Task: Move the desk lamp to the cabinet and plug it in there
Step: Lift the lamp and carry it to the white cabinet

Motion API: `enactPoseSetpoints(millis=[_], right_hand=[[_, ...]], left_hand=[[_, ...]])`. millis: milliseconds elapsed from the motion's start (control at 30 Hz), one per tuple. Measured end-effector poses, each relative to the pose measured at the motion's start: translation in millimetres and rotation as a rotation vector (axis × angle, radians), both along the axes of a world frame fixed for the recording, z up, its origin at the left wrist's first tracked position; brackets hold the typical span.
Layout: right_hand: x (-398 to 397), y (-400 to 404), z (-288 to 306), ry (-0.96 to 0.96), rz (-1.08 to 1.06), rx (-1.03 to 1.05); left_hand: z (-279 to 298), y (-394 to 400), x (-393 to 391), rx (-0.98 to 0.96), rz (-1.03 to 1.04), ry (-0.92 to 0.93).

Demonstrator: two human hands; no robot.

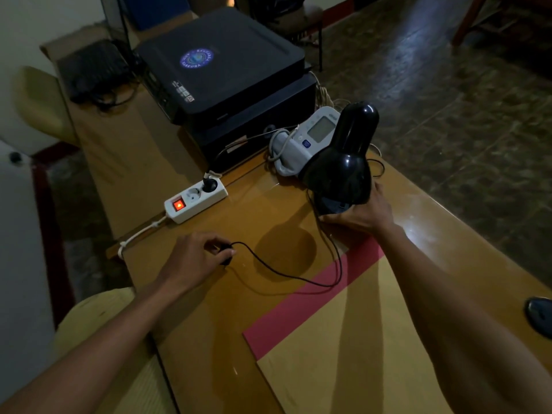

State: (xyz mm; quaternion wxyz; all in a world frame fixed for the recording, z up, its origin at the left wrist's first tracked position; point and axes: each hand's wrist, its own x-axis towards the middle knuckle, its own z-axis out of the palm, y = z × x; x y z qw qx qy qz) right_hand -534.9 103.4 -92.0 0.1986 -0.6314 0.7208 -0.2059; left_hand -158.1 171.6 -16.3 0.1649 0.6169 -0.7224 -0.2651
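The black desk lamp (343,162) hangs tilted above the wooden desk (268,204), with my right hand (361,213) gripping its base from below. A thin black cord (286,274) runs from the lamp across the desk to a black plug (226,254), which my left hand (194,258) pinches at the desk's left side. A white power strip (195,200) with a lit red switch lies just beyond my left hand. One black plug sits in its far socket; the near socket is free.
A black printer (221,67) stands at the desk's far end. A grey blood pressure monitor (307,138) lies behind the lamp. Pink and tan paper sheets (343,339) cover the near desk, and a dark mouse (540,318) is at the right edge. Yellow chairs (38,103) stand left.
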Motion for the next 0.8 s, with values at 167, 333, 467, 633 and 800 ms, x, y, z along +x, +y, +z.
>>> enactPoseSetpoints(millis=[167,333,467,633,800], right_hand=[[3.4,0.4,0.8,0.006,-0.025,-0.03],[9.3,0.0,3.9,-0.002,-0.057,-0.027],[21.5,6.5,3.5,0.04,-0.126,-0.06],[35.9,15.6,4.0,0.022,-0.225,-0.093],[45.7,15.7,6.9,-0.006,-0.26,-0.038]], left_hand=[[-3.4,1.3,-3.0,0.022,-0.004,0.001],[-5.8,4.8,-5.7,0.069,-0.02,0.028],[-6.3,8.1,-7.6,0.076,-0.012,0.026],[-5.5,7.6,-11.8,0.06,-0.046,0.024],[-6.0,7.7,-15.3,0.029,-0.07,-0.011]])
